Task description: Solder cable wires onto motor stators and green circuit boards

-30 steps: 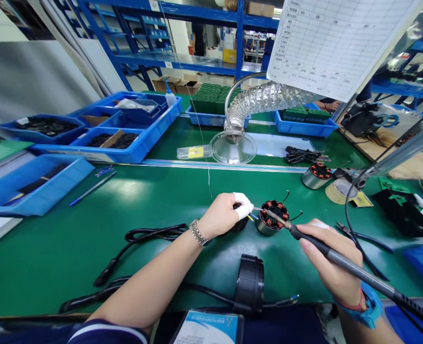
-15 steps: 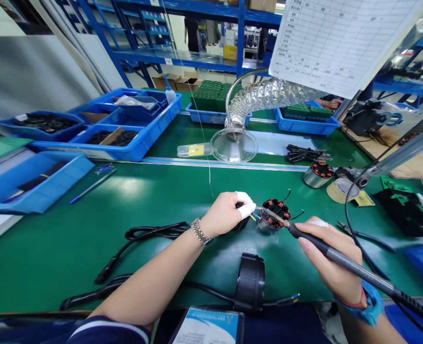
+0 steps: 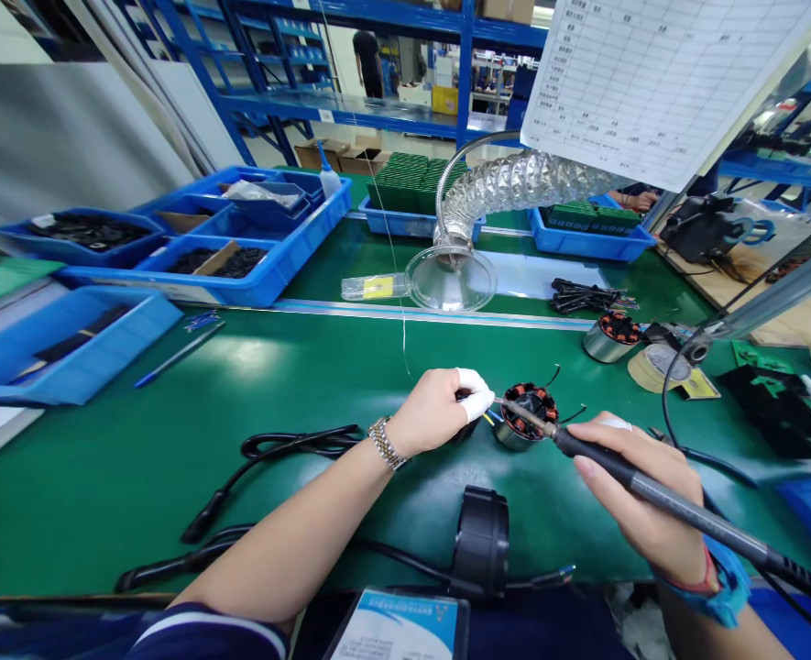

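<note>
My right hand point(image 3: 645, 490) grips a soldering iron point(image 3: 697, 513) by its dark handle, its tip reaching over the top of a motor stator point(image 3: 515, 438). The stator has a silver rim with copper windings and black insulation, and stands upright on the green mat point(image 3: 350, 367). White finger cots cover fingertips of my left hand point(image 3: 436, 408), which is closed in a pinch on a thin wire point(image 3: 498, 400) at the iron's tip. Blue and yellow wires show below those fingers. A black part behind the left hand is mostly hidden. Two short black leads stick out from the stator.
A black round housing point(image 3: 482, 536) and black cables point(image 3: 301, 445) lie nearby. Over the mat hangs a fume extraction funnel point(image 3: 450, 280). Another stator point(image 3: 611, 337) and a tape roll point(image 3: 659, 365) stand right. Blue bins point(image 3: 260, 284) line the left. A co-worker's hand point(image 3: 642, 200) shows behind.
Both hands, the wire and the iron stay in nearly the same place at the stator. The whole view has shifted slightly.
</note>
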`<state>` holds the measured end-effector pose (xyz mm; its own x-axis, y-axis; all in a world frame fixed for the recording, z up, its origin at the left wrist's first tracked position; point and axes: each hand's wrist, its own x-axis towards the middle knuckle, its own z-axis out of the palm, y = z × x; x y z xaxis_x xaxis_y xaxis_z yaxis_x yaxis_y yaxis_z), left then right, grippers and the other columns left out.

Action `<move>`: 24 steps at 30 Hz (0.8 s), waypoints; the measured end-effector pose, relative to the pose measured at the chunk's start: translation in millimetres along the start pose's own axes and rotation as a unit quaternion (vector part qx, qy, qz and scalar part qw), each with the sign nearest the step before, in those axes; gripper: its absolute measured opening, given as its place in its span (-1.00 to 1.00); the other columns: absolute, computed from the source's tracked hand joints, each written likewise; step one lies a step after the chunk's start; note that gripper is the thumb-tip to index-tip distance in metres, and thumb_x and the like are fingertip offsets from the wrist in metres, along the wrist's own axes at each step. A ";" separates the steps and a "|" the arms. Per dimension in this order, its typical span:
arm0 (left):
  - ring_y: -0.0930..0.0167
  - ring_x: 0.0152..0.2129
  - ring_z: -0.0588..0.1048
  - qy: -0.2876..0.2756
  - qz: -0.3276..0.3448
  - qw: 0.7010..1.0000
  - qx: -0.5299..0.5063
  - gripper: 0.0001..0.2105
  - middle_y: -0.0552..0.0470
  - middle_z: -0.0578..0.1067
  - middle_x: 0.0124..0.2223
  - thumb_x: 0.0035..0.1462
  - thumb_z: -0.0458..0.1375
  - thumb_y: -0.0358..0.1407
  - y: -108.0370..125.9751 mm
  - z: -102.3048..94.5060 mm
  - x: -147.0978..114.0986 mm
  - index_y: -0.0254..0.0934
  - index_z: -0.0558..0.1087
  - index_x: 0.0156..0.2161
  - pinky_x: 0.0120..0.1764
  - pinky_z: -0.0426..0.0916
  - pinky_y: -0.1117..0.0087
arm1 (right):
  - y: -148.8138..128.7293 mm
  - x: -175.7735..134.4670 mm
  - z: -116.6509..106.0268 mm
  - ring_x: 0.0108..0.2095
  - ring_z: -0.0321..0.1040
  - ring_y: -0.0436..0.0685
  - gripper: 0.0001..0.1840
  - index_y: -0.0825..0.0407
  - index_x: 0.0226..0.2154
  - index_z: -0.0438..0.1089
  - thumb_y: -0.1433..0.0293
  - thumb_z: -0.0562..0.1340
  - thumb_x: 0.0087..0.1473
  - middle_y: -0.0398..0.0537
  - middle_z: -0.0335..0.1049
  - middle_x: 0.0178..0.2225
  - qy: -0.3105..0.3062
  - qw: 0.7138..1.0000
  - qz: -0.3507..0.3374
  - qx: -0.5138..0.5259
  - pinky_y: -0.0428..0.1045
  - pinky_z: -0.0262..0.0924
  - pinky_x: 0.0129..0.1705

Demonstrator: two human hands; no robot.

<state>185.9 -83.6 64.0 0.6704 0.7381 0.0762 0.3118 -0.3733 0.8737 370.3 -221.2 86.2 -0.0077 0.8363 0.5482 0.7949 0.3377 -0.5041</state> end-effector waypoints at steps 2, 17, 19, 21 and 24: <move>0.45 -0.49 0.39 -0.001 -0.001 1.000 0.000 -0.82 0.06 0.45 -0.48 0.02 0.05 -0.33 -0.3 -0.1 0.1 -0.32 0.40 -0.53 -0.40 0.23 0.47 | 0.8 -0.1 -1.7 -0.36 0.37 0.04 -0.79 -0.03 -0.26 0.38 0.45 0.20 -0.02 -0.10 0.44 -0.38 0.001 1.000 0.006 -0.007 -0.07 0.26 -0.35; 0.47 -0.50 0.39 0.004 0.006 1.000 -0.001 -0.82 0.08 0.45 -0.48 0.03 0.05 -0.33 0.6 -0.3 0.5 -0.33 0.40 -0.53 -0.41 0.22 0.49 | -0.5 1.5 -3.7 -0.36 0.36 0.00 -0.79 -0.03 -0.25 0.38 0.46 0.21 -0.03 -0.14 0.42 -0.38 -0.004 1.000 0.009 -0.005 -0.12 0.25 -0.35; 0.47 -0.49 0.39 0.004 0.006 1.000 0.003 -0.82 0.08 0.45 -0.48 0.03 0.05 -0.33 -0.3 -0.3 0.4 -0.33 0.40 -0.52 -0.40 0.22 0.49 | 0.0 1.8 -3.6 -0.36 0.36 -0.01 -0.78 -0.03 -0.25 0.38 0.47 0.21 -0.03 -0.15 0.42 -0.38 -0.005 1.000 0.009 -0.005 -0.13 0.25 -0.34; 0.47 -0.49 0.39 0.003 0.007 1.000 0.006 -0.82 0.08 0.45 -0.48 0.03 0.05 -0.33 -1.3 -0.2 0.5 -0.33 0.40 -0.52 -0.40 0.22 0.49 | 0.8 2.1 -2.9 -0.36 0.35 -0.02 -0.78 -0.04 -0.25 0.38 0.47 0.21 -0.03 -0.15 0.42 -0.38 -0.005 1.000 0.011 -0.002 -0.13 0.24 -0.34; 0.46 -0.48 0.40 0.004 0.006 1.000 0.006 -0.82 0.08 0.45 -0.47 0.04 0.04 -0.32 -2.6 0.0 0.7 -0.33 0.40 -0.52 -0.39 0.22 0.48 | 2.2 1.7 -1.8 -0.36 0.35 -0.02 -0.77 -0.04 -0.24 0.38 0.48 0.21 -0.03 -0.16 0.42 -0.37 -0.006 1.000 0.014 0.001 -0.13 0.24 -0.33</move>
<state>185.6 -82.1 61.8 0.6686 0.7380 0.0910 0.3112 -0.3888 0.8671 373.1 -219.8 87.2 0.0068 0.8501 0.5265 0.7936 0.3158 -0.5200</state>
